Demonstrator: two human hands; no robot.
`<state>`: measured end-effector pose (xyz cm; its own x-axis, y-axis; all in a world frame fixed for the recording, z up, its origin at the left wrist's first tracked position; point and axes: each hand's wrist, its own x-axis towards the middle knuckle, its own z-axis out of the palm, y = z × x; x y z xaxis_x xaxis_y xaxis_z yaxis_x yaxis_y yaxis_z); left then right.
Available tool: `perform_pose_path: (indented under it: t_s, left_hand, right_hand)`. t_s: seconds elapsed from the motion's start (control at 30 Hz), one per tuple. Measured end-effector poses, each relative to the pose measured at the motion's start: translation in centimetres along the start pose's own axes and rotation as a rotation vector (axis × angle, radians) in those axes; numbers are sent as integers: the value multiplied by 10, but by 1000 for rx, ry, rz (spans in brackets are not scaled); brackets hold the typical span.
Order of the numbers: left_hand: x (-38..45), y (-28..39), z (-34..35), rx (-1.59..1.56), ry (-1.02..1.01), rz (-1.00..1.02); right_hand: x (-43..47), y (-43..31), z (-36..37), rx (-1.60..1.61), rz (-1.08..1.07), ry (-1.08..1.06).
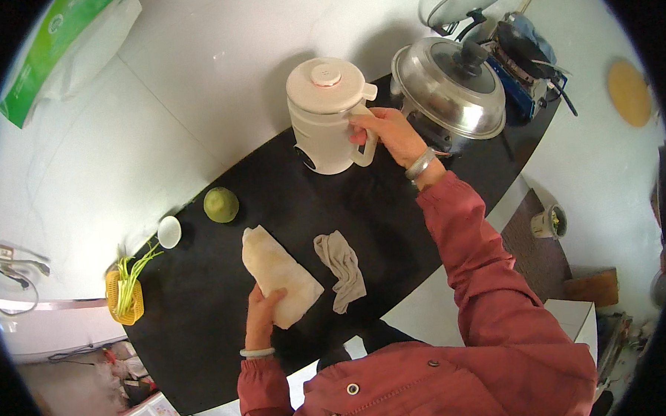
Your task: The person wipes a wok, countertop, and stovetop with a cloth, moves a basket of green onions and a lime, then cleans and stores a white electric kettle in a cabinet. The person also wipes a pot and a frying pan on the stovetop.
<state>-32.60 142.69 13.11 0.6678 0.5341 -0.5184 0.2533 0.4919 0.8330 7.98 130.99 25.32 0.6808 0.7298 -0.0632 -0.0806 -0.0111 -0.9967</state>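
Note:
My right hand (390,134) is wrapped around the handle of a cream-coloured lidded appliance jug (324,130), which stands upright on the black countertop (205,347) close to the wall. In my left hand (264,311) is a folded cream cloth (280,271), gripped at its lower left edge with the thumb on top. A crumpled grey-beige cloth (342,271) lies just right of it on the counter. Toward the wall sits a round green fruit (221,205).
A small white cup (169,232) and a yellow plastic basket (114,298) with green stalks (129,284) line the left back edge. At right stand a large metal pan with a domed lid (445,94) and a gas stove (520,82). A glass lid (467,4) leans behind them.

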Motion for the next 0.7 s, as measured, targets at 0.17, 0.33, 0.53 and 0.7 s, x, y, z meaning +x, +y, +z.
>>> perform_pose_path:
  t_s: [0.17,0.33,0.53,0.7]
  left_hand:
    - [3,-10,1,48,13,-3]
    - [1,-15,-8,104,-7,46]
    - [-3,-8,-19,116,2,59]
    - [-19,-2,-47,174,-3,2]
  right_hand:
    - [5,17,13,104,-75,123]
    - [-32,16,30,87,-186,291]
    - [-113,1,35,69,-160,346]
    - [-168,-2,48,140,-163,357]
